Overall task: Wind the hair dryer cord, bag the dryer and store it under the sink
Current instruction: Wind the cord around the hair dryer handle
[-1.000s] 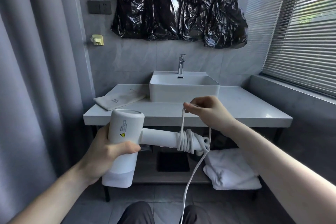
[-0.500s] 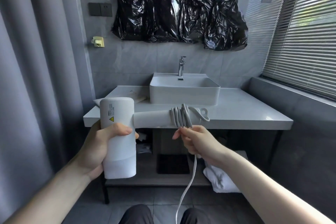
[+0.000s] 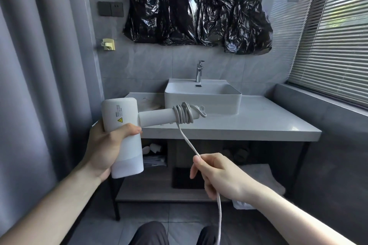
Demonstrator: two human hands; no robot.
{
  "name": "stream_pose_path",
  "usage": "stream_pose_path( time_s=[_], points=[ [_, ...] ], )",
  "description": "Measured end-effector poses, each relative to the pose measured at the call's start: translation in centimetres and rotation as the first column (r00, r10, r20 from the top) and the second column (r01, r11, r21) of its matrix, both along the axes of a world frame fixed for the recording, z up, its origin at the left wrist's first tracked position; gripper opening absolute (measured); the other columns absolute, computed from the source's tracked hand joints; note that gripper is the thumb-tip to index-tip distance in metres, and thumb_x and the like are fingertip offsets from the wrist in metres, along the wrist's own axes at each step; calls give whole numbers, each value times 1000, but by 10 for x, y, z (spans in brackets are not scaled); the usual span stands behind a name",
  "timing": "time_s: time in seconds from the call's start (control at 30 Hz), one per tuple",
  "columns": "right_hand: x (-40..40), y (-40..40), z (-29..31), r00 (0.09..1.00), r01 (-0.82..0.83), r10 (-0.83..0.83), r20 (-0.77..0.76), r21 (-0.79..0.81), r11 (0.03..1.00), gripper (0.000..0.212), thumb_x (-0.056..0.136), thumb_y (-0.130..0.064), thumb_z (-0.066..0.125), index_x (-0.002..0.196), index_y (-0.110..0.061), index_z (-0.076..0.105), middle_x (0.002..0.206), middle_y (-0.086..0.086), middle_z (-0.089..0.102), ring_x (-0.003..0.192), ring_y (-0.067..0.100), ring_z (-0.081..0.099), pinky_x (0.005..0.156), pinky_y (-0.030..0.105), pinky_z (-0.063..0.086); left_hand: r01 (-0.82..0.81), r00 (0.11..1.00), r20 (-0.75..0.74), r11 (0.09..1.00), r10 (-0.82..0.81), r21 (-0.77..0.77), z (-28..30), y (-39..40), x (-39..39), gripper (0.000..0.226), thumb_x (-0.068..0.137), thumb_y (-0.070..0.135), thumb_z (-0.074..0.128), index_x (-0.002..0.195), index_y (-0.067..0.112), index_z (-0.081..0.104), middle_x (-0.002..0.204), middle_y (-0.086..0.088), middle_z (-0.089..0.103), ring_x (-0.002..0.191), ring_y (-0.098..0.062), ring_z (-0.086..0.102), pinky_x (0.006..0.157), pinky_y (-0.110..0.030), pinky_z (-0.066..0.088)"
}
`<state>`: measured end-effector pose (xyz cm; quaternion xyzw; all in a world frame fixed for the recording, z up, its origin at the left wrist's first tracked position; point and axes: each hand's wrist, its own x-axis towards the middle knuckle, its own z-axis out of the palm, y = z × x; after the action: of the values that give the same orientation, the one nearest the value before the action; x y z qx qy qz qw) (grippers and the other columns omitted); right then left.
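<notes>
Nearest, at 6 o'clock: dark trouser knees (image 3: 149,233), with the loose white round cord (image 3: 219,213) dropping off the bottom edge just to their right. Plug not in view; length left to wind impossible to tell.

Right hand (image 3: 221,175) at 5 o'clock, fingers curled, thumb and forefinger pinching the cord and holding it taut up toward 12 o'clock. Left hand (image 3: 107,149) at 8 o'clock, wrapped firmly round the barrel of the white matt plastic hair dryer (image 3: 123,125), handle pointing out toward 3 o'clock. Several turns of cord (image 3: 184,114) already bunched near the handle's end, with a small loop sticking out beyond them.

Judged from this: winding well begun, not finished. Bagging not started. Storing not started.

Further off, white stone bench (image 3: 249,121) with a white rectangular ceramic basin (image 3: 203,99) and chrome tap (image 3: 199,70) at 12 o'clock. A flat pale thing on the bench behind the dryer, mostly hidden, possibly the bag; not certain. Open shelf under the bench (image 3: 155,189) at 6 o'clock of the basin, with white folded towels (image 3: 262,177) to the right, probably the storage spot. Farthest, crumpled black plastic sheet (image 3: 199,6) on the wall.
</notes>
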<state>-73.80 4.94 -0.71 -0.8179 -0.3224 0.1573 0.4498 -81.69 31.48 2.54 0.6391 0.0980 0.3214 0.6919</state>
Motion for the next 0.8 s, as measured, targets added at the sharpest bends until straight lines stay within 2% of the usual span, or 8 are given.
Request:
stream_pose_path(
  time_s=[0.13, 0.2, 0.27, 0.33, 0.43, 0.57, 0.67, 0.8],
  points=[
    [-11, -11, 18, 992, 16, -6, 128, -78, 997, 47, 110, -46, 45, 85, -14, 70, 50, 2, 56, 50, 19, 57, 58, 30, 49, -41, 999, 2, 997, 41, 70, -3, 4, 2, 70, 44, 31, 84, 101, -7, 68, 93, -35, 69, 63, -28, 66, 50, -37, 57],
    [-15, -15, 29, 970, 28, -8, 244, -79, 997, 44, 108, -43, 51, 80, -14, 68, 51, 0, 53, 49, 15, 53, 55, 32, 46, -51, 999, 0, 991, 51, 124, -4, 2, 1, 61, 48, 24, 86, 98, -7, 66, 79, -23, 70, 59, -21, 66, 47, -33, 55],
    [-17, -17, 40, 939, 38, -16, 345, -58, 998, 42, 106, -40, 55, 76, -14, 66, 54, -1, 51, 50, 14, 50, 53, 37, 44, -54, 998, -5, 988, 55, 142, -7, 0, 2, 40, 59, 10, 87, 91, -1, 66, 67, -3, 68, 52, -12, 64, 44, -26, 52],
    [-16, -19, 51, 930, 44, -45, 364, 11, 999, 42, 107, -37, 58, 74, -12, 63, 54, -2, 50, 50, 13, 48, 54, 36, 43, -48, 998, -29, 988, 53, 150, -11, -1, 2, 33, 61, 9, 86, 87, 6, 66, 61, 4, 68, 51, -10, 63, 45, -26, 52],
    [-9, -18, 66, 952, 56, -91, 293, 125, 991, 38, 107, -34, 60, 76, -11, 65, 52, 0, 51, 48, 14, 51, 55, 33, 44, -11, 996, -80, 982, 27, 189, -14, -4, 0, 34, 57, 17, 82, 87, 9, 67, 61, 6, 70, 52, -9, 65, 48, -28, 52],
    [3, -13, 78, 953, 107, -157, 259, 197, 974, 35, 105, -29, 63, 81, -4, 67, 46, -10, 44, 39, 6, 40, 43, 17, 38, 52, 995, -99, 972, -31, 228, -14, -11, -3, 34, 57, 16, 83, 87, 8, 68, 63, 4, 70, 54, -11, 65, 48, -23, 51],
    [13, -11, 85, 918, 114, -181, 354, 203, 973, 37, 104, -31, 66, 82, -2, 72, 53, -11, 43, 42, 3, 34, 44, 9, 29, 117, 988, -134, 956, -83, 270, -15, -12, -5, 41, 55, 19, 85, 89, 4, 68, 66, 2, 70, 60, -12, 66, 54, -28, 52],
    [30, -8, 89, 841, 134, -183, 509, 133, 982, 36, 101, -39, 69, 75, -15, 75, 51, -9, 43, 48, 7, 37, 49, 15, 32, 177, 979, -151, 928, -133, 327, -16, -16, -12, 55, 46, 34, 86, 91, 6, 69, 72, -1, 71, 66, -12, 67, 61, -29, 52]
  ],
)
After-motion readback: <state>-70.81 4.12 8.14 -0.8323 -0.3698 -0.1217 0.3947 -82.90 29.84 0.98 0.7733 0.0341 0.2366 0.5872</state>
